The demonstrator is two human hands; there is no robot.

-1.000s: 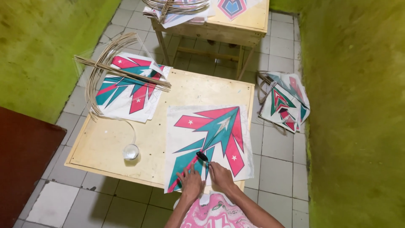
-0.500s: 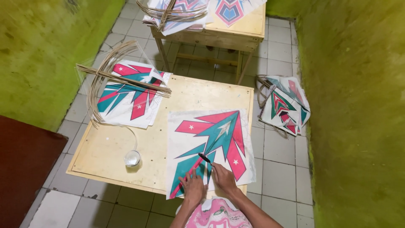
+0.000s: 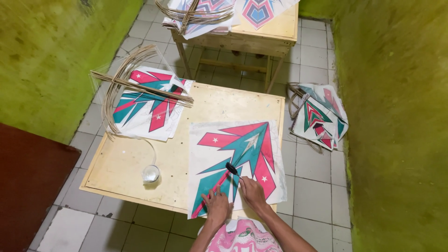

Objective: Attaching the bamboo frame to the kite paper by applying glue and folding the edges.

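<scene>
- Head view: left hand [image 3: 217,205] flat, fingers spread, pressing the kite sheet [image 3: 238,163] at the near edge of the wooden table [image 3: 186,154].
- Right hand [image 3: 252,192] pinches a small black tool [image 3: 231,168]; exact grip hard to make out.
- Forearms cut off by the frame.
- Kite stack [image 3: 147,102] with bamboo sticks [image 3: 140,88] far left; white tape roll [image 3: 150,173] nearby.

Bright even light, sharp, wide-angle edge bending
</scene>
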